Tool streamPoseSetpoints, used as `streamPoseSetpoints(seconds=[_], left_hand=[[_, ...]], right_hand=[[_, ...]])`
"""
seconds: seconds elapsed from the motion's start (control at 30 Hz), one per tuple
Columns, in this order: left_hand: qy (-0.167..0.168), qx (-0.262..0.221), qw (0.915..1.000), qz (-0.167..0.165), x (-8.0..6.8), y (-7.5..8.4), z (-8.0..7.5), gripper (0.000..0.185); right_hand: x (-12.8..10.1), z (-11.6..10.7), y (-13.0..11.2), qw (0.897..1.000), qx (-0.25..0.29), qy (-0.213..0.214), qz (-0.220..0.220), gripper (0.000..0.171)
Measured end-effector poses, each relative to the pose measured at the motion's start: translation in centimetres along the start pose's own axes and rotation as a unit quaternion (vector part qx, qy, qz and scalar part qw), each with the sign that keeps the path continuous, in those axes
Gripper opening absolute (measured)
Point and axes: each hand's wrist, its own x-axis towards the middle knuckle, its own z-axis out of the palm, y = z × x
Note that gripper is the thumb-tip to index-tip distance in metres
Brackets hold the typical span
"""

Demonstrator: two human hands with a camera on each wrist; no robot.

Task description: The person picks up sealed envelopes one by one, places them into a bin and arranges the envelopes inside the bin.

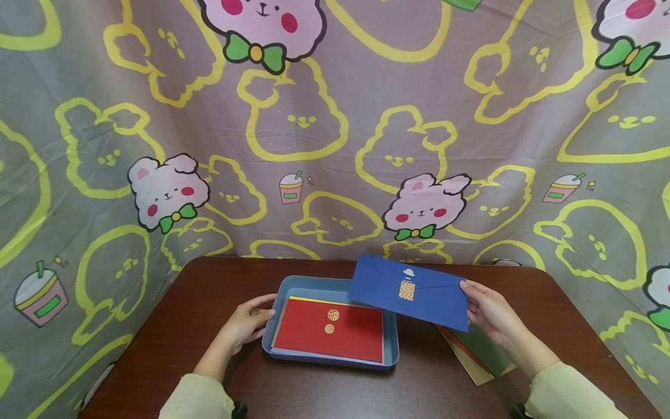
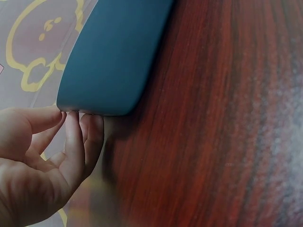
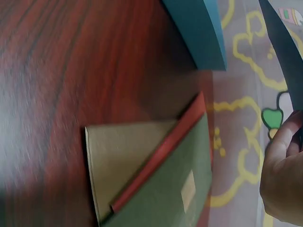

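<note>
A shallow blue tray [image 1: 391,355] rests on the table, with a red envelope [image 1: 345,337] bearing gold marks on top of the stack in it. My left hand [image 1: 246,323] is at the tray's left end. In the left wrist view, its fingertips [image 2: 73,118] touch the outside of the tray's end wall. My right hand [image 1: 494,314] pinches a blue envelope [image 1: 382,285] by its right edge, in the air and tilted, partly over the tray's right side. Under that hand lie a green envelope [image 3: 163,196], a red one [image 3: 158,153] and a tan one [image 3: 123,146], overlapping.
The dark brown wooden table [image 1: 324,396] spans the space before me. Directly behind its far edge hangs a grey curtain [image 1: 335,233] with yellow outlines and cartoon rabbits. The overlapping envelopes lie to the right of the tray.
</note>
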Motion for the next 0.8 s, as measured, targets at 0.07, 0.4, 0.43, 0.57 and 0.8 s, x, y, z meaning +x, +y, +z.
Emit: streamPoseSetpoints(seconds=[0.07,0.4,0.43,0.57,0.8], left_hand=[[0.001,0.0,1.0,0.0,0.0,0.0,0.0,0.046],[0.005,0.002,1.0,-0.007,0.1,0.0,0.0,0.046],[0.005,0.001,1.0,-0.007,0.1,0.0,0.0,0.046],[0.003,0.001,1.0,-0.004,0.1,0.0,0.0,0.046],[0.001,0.001,1.0,-0.006,0.0,0.1,0.0,0.046]], right_hand=[[0.2,0.6,0.3,1.0,0.002,-0.009,0.004,0.027],[1.2,3.1,1.1,0.998,0.018,-0.06,0.018,0.014],[1.3,3.3,1.2,0.998,0.017,-0.063,0.021,0.011],[1.6,4.3,1.5,0.997,0.012,-0.069,0.031,0.01],[2.1,5.8,2.7,0.997,0.005,-0.065,0.042,0.032]])
